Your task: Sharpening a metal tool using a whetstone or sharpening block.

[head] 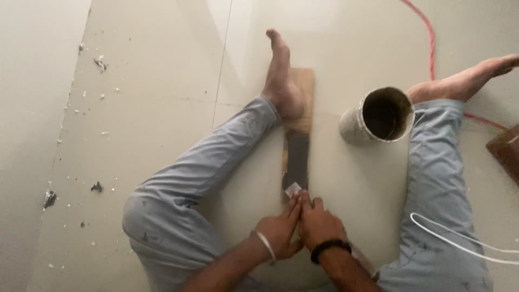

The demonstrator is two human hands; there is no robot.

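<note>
A narrow wooden board [304, 81] lies on the pale tiled floor, with a dark grey strip [298, 159] along its middle. My left foot rests on the board's far end. At the near end, my left hand [280, 230] and my right hand [319, 221] are side by side, their fingertips pressing a small white piece [292, 188] onto the strip. The left wrist has a silver bangle, the right wrist a black band. My hands cover the board's near end.
A dirty white cylindrical container [354, 125] lies on its side, open mouth up, right of the board. A red cable [431, 40] runs at the back right, a white cable [459, 243] crosses my right leg. A brown board [505, 151] sits at the right edge. White crumbs dot the left floor.
</note>
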